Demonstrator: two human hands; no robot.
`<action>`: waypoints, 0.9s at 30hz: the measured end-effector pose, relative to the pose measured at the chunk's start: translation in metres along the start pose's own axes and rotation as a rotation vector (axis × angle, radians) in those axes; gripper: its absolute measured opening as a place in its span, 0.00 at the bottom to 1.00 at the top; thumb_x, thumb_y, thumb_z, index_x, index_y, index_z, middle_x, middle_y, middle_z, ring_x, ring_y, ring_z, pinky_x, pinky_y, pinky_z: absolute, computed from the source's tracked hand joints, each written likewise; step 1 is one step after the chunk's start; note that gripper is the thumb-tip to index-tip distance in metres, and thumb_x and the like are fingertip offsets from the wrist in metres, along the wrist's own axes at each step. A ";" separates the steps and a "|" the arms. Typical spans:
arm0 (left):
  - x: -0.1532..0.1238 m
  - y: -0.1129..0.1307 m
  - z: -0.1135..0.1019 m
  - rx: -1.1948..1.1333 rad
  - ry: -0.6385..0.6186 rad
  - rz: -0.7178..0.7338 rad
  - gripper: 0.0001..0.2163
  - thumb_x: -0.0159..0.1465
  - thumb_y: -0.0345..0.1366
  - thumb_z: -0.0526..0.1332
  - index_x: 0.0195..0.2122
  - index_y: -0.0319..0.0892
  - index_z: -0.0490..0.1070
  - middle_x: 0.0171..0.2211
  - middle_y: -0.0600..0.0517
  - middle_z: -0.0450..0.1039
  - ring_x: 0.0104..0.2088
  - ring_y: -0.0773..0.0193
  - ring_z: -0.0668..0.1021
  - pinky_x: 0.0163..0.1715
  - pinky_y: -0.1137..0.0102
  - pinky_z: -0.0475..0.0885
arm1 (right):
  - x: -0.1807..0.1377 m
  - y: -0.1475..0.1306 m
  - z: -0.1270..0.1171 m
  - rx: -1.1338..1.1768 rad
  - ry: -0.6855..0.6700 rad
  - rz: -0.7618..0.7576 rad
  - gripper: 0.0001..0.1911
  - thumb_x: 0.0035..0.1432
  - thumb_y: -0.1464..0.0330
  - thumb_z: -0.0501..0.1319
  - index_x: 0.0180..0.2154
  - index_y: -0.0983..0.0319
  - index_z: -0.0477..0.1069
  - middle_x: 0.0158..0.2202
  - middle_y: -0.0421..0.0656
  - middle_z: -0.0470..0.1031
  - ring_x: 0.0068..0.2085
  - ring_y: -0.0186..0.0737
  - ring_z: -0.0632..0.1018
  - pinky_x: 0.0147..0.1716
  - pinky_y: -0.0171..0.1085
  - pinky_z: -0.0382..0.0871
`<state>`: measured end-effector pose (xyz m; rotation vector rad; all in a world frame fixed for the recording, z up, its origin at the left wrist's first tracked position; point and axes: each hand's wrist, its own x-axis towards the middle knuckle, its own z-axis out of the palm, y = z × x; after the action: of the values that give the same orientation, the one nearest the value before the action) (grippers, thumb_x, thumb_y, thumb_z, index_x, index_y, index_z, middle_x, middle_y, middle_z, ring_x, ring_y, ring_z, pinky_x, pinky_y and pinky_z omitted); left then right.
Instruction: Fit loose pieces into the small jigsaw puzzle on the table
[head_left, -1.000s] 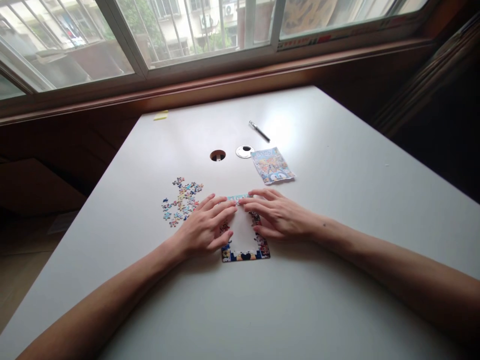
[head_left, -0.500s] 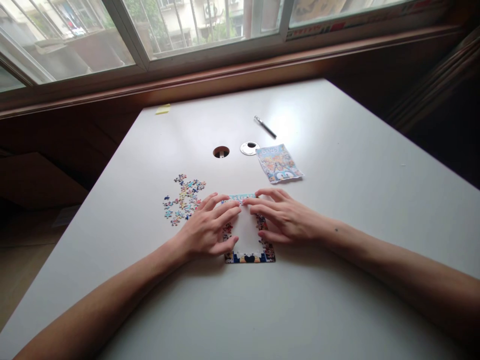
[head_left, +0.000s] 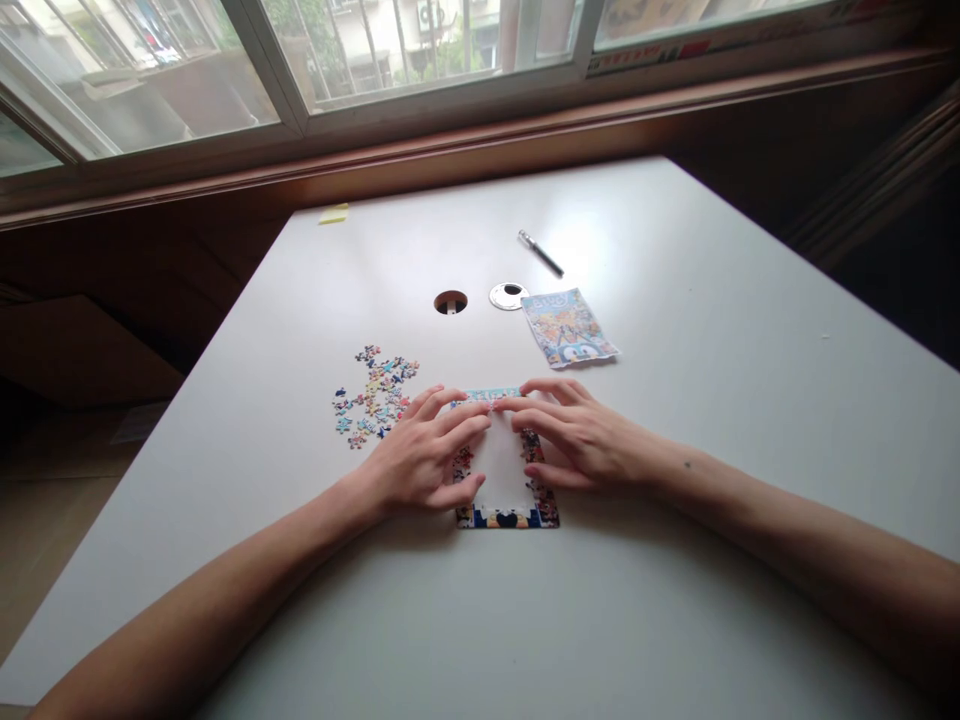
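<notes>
Two bare hands, in the head view, work over a small rectangular puzzle border (head_left: 507, 521) that lies flat on the white table (head_left: 675, 610), its strips running around a bare middle. The left hand (head_left: 424, 452) covers much of the left side, fingers spread, thumb standing well apart from them over the inner edge. The right hand (head_left: 574, 436) arches across the upper right part, its thumb low by the right strip and likewise apart from the fingers. Both sets of fingertips come near one another at the top strip; neither hand looks clamped on anything, though whether a tiny piece sits between those tips cannot be told. The step in hand seems to be steadying or squaring up the border. A next move would call for light, even pressure from both sides, so the joined strips neither buckle nor split. Loose pieces (head_left: 374, 384) lie in a patch beyond the left hand, and a printed sheet (head_left: 570, 329) lies beyond the right hand, with a pen (head_left: 541, 254) farther back.
</notes>
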<state>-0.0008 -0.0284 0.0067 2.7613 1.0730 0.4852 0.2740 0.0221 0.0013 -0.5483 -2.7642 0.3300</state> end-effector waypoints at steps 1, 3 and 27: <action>0.000 0.000 0.000 -0.002 -0.009 0.008 0.26 0.63 0.46 0.58 0.61 0.45 0.61 0.64 0.48 0.64 0.62 0.46 0.63 0.65 0.48 0.55 | 0.000 0.000 0.000 0.004 0.004 0.001 0.18 0.63 0.60 0.61 0.52 0.59 0.65 0.64 0.47 0.66 0.61 0.59 0.62 0.58 0.57 0.60; -0.001 -0.001 -0.001 -0.004 -0.019 0.024 0.26 0.64 0.46 0.58 0.62 0.45 0.60 0.65 0.48 0.62 0.63 0.46 0.62 0.65 0.48 0.54 | -0.002 0.001 0.001 0.004 0.013 0.002 0.18 0.63 0.60 0.61 0.52 0.59 0.65 0.64 0.46 0.65 0.63 0.60 0.61 0.58 0.58 0.59; -0.016 0.012 0.006 0.016 0.151 0.410 0.10 0.59 0.30 0.55 0.25 0.45 0.52 0.21 0.55 0.62 0.23 0.65 0.66 0.25 0.66 0.60 | -0.012 0.015 -0.005 0.527 0.409 0.521 0.24 0.65 0.60 0.57 0.21 0.58 0.48 0.21 0.34 0.46 0.23 0.32 0.52 0.21 0.36 0.46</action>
<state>-0.0021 -0.0481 0.0003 3.0032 0.5269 0.7451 0.2913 0.0312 -0.0010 -1.0405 -1.9962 0.9112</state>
